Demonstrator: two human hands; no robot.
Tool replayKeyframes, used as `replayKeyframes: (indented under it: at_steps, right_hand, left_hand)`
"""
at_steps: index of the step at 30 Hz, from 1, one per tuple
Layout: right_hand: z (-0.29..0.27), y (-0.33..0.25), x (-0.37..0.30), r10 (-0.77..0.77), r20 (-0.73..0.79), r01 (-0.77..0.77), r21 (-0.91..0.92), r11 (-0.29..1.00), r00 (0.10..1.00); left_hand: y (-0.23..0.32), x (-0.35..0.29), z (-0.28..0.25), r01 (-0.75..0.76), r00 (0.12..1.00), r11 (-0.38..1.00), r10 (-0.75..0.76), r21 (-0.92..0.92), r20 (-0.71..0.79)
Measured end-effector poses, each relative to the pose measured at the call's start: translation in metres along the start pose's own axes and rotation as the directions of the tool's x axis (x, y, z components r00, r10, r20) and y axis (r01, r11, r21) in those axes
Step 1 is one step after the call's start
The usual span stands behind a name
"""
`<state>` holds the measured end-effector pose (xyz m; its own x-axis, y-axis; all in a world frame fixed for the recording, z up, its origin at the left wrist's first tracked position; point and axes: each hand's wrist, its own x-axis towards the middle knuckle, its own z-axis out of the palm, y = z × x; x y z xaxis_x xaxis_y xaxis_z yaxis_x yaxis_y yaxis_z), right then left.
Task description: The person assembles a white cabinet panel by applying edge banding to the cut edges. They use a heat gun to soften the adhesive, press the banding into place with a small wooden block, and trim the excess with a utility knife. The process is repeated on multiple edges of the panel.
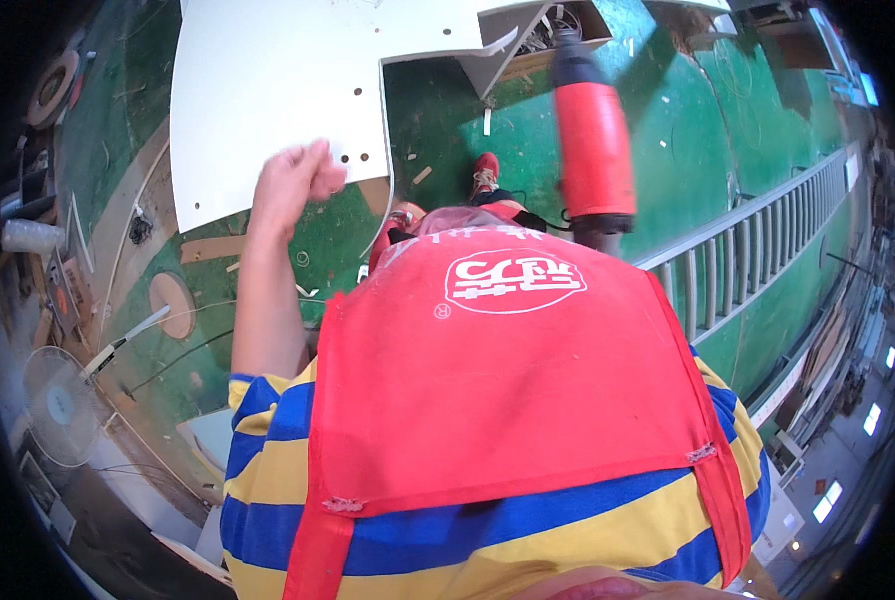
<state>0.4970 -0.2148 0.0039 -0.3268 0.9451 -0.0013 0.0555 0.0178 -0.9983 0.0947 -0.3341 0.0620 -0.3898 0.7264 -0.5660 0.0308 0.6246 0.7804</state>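
My left hand (302, 180) is over the lower right part of a large white board (267, 80), close to small dark holes in it. Its fingers are curled in and a little blurred; whatever they may hold cannot be made out, nor whether they touch the board. On my right, a red power tool (594, 145) that looks like a drill stands out past the edge of my apron, its dark narrow end pointing away from me. My right hand is not visible.
A box (585, 25) with loose dark items stands beyond the tool. A metal ladder (737, 260) lies on the green floor (682, 140) at right. At left are a round wooden disc (172, 305), a fan (62, 405) and a clear plastic roll (32, 236). Scraps are scattered about.
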Motion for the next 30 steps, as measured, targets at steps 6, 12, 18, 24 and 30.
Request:
replayKeyframes:
  at_steps: [6,12,18,24,30]
  right_hand:
    - [-0.074,-0.041,0.142,-0.280,-0.262,0.143,-0.445,0.884,0.923]
    - [-0.191,-0.033,0.348,-0.477,0.272,0.349,-0.934,0.080,0.836]
    - [-0.140,-0.044,0.497,-0.389,0.332,0.382,-0.923,0.057,0.860]
    - [-0.133,-0.007,0.563,-0.233,0.383,0.411,-0.908,0.084,0.894]
    - [-0.120,-0.031,0.563,-0.275,0.581,0.589,-0.806,-0.060,0.766]
  left_hand:
    - [0.086,0.103,0.047,-0.301,0.891,0.954,0.278,-0.009,-0.357]
    - [0.143,0.229,0.109,-0.050,0.755,0.915,0.296,0.399,-0.585]
    - [0.203,0.257,0.147,0.237,0.701,0.867,0.160,0.438,-0.695]
    - [0.213,0.222,0.128,0.126,0.915,0.988,-0.081,0.089,-0.394]
    - [0.104,0.055,0.194,-0.346,0.642,0.502,-0.490,-0.793,-0.590]
